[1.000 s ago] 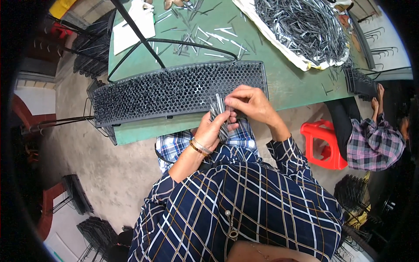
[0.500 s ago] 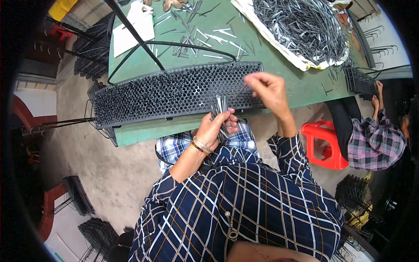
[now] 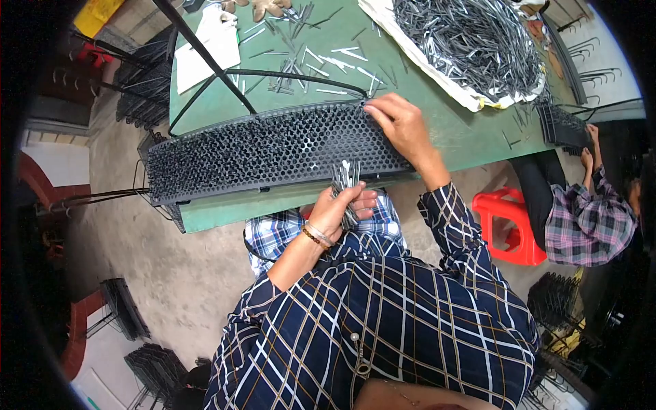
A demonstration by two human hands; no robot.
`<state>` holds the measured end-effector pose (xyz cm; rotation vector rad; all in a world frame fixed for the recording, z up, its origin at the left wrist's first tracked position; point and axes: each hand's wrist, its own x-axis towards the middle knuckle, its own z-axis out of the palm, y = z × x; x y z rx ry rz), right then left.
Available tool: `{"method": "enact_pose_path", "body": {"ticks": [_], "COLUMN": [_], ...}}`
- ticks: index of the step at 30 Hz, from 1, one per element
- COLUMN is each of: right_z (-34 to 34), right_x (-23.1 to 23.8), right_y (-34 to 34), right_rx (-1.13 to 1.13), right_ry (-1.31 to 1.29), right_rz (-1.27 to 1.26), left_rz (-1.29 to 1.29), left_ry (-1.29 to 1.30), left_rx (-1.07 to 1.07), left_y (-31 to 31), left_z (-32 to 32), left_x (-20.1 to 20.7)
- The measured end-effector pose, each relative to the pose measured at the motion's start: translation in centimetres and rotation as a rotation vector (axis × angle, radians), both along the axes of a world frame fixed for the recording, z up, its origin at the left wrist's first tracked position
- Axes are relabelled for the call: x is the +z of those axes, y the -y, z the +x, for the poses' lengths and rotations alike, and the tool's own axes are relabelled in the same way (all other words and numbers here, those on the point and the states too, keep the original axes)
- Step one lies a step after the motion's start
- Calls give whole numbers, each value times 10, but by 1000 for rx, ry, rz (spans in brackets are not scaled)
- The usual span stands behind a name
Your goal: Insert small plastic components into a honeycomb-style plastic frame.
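Observation:
A long black perforated rack (image 3: 372, 130) with rows of round holes lies along the near table edge, its left part crowded with dark pieces standing in the holes. My left hand (image 3: 333, 210), a beaded bracelet at its wrist, is closed around a bundle of thin metal strips (image 3: 347, 179) just in front of the rack. At the rack's far edge, toward its right end, my right hand (image 3: 404, 133) has its thumb and fingers pinched together. Whatever those fingers may hold is hidden.
A white sack (image 3: 454, 91) heaped with metal strips sits at the back right. Loose strips (image 3: 335, 63) and a white sheet (image 3: 205, 68) lie behind the rack; black bars (image 3: 225, 71) rise above it. To the right, a co-worker (image 3: 591, 229) sits by a red stool (image 3: 509, 225).
My right hand has moved left and away from me, from above the rack's right end to its far edge. My left hand with the bundle has come slightly nearer me.

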<state>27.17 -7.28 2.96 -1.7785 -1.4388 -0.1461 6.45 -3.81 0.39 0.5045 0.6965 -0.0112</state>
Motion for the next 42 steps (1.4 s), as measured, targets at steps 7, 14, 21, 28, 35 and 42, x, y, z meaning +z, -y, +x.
{"method": "enact_pose_path", "body": {"ticks": [7,14,21,28,35,42], "right_z": [-17,-53,-43,-43,-34,-2], "right_x": [7,9,10,9,17,22], "right_y": [5,31,39,43,43,17], "right_rx": [-114,134,70,50,-28,-187], "right_ry": [-43,-934,-1080,-1065,-1058,-518], "right_rz": [4,-380,-384,-429,-178,79], "left_rz": [1,38,78,130,79,5], "left_ry": [59,134,136,98,68,77], "left_rx": [17,92,90,92,115,42], "left_y": [-2,-5,-1,1,5,5], "left_z": [0,1,3,3,0,4], "left_x": [3,5,7,-3,-3,5]}}
